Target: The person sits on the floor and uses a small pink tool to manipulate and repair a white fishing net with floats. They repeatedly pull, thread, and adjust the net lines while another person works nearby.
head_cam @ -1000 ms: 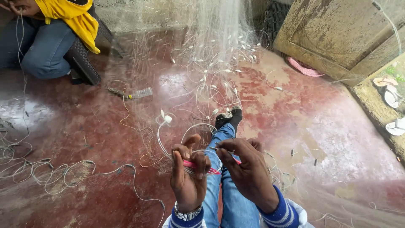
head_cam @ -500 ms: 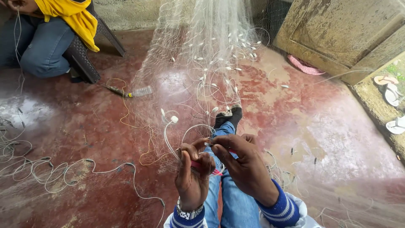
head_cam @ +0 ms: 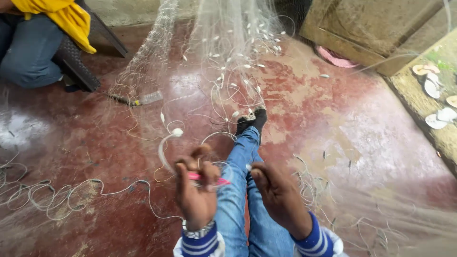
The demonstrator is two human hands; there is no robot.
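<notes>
My left hand [head_cam: 196, 192] grips a thin pink netting needle [head_cam: 209, 179] that points right across my jeans-clad leg [head_cam: 240, 171]. Just to its right, my right hand [head_cam: 277, 197] has its fingers curled around fine white net twine, a short gap away from the needle tip. A translucent fishing net [head_cam: 223, 57] with several small white floats spreads from the far wall down to my outstretched foot in a black sock [head_cam: 252, 121]. A white cord with a bead-like float [head_cam: 177, 132] loops toward my left hand.
Another person in jeans and a yellow cloth [head_cam: 43, 33] sits at the far left on a dark chair. A knife-like tool [head_cam: 138, 100] lies on the red floor. Loose white cord [head_cam: 52, 195] coils at left. A wooden door [head_cam: 376, 28] and a pink sandal [head_cam: 335, 58] are at right.
My hands have drawn slightly apart and lowered in view; the right hand has come off the needle. The view has shifted a little, and the net looks much the same.
</notes>
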